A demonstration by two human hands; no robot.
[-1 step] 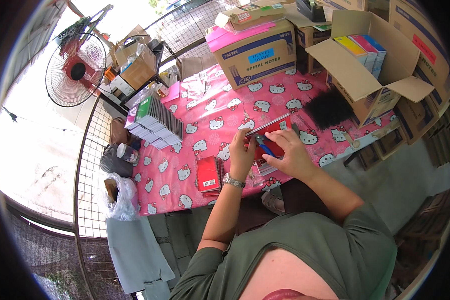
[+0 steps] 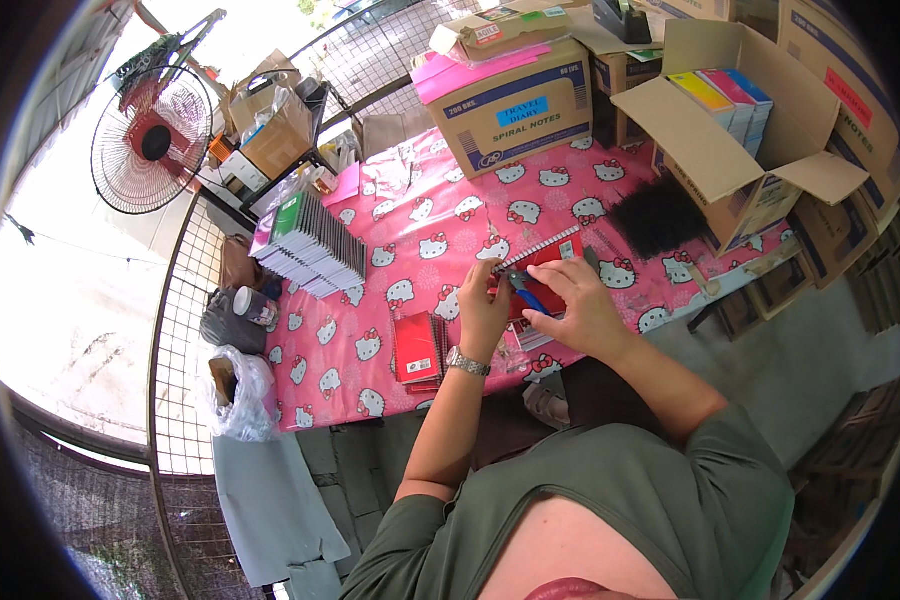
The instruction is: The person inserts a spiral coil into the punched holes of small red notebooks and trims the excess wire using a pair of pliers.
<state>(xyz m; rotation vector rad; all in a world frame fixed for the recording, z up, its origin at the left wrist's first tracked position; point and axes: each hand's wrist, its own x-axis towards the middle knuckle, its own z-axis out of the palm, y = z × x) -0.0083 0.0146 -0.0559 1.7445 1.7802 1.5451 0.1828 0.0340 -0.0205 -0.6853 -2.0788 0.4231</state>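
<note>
Near the tabletop's (image 2: 420, 272) front edge, the left hand (image 2: 482, 310) bends its fingers at the red notebook's (image 2: 552, 255) coil end, grip unclear; the right hand (image 2: 582, 308) grasps blue-handled pliers (image 2: 531, 296). The notebook seems light, its wire bendable: hold the cover's edges.

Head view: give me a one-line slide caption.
Left hand at a red spiral notebook, right hand holding blue-handled pliers, over a pink tablecloth.
</note>
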